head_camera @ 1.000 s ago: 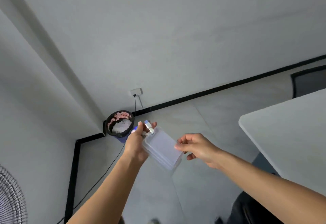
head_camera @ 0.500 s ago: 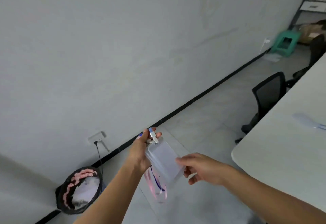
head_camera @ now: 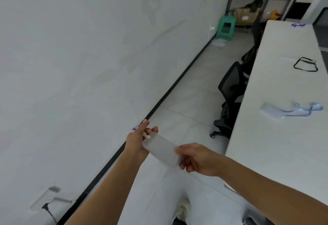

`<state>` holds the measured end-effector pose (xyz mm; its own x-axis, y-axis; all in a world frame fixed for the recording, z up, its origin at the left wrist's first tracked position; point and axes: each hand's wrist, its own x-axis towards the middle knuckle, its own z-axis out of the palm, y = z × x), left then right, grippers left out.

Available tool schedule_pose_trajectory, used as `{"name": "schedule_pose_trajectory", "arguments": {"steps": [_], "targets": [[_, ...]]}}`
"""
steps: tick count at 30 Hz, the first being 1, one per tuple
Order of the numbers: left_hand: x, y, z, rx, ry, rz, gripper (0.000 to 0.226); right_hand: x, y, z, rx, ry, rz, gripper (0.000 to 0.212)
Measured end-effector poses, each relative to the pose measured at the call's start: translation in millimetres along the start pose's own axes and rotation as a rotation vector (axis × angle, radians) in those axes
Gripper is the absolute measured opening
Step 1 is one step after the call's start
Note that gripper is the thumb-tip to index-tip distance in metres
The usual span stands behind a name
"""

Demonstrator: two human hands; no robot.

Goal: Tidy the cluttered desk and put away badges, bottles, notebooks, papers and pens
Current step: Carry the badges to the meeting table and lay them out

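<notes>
Badge collecting seemed the step in hand: the left hand (head_camera: 136, 143) gripped the clip end of a clear badge (head_camera: 161, 148), the right hand (head_camera: 197, 159) pinched its far corner, above the floor (head_camera: 186, 100) beside the desk (head_camera: 276, 145), where a second badge (head_camera: 271, 110) probably called for the next reach.

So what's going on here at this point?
A person beside the white desk holds a clear badge holder between both hands: the left hand grips its clip end, the right hand pinches the other end. Another badge with a blue lanyard and a black lanyard lie on the desk.
</notes>
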<state>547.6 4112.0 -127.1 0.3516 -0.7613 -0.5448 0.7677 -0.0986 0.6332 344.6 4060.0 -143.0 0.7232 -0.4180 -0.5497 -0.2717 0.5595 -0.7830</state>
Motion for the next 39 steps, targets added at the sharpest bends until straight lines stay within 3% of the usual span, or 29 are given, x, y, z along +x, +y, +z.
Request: {"name": "schedule_pose_trajectory", "arguments": {"steps": [11,23,30,33,39], "targets": [[152,52,111,0.057,-0.038,-0.113,0.019,100,-116,-102,0.095,0.049,-0.035,0.019],[346,46,267,0.373,-0.162,-0.270,0.032,169,-191,-248,0.333,0.353,-0.116,0.015],[428,23,388,0.533,-0.323,-0.465,0.036,163,-221,-326,0.451,0.774,-0.097,0.020],[440,-3,422,0.618,-0.418,-0.585,0.037,142,-204,-359,0.538,1.023,0.019,0.025],[462,-51,469,0.749,-0.509,-0.701,0.038,98,-138,-438,0.589,1.436,0.196,0.011]]}}
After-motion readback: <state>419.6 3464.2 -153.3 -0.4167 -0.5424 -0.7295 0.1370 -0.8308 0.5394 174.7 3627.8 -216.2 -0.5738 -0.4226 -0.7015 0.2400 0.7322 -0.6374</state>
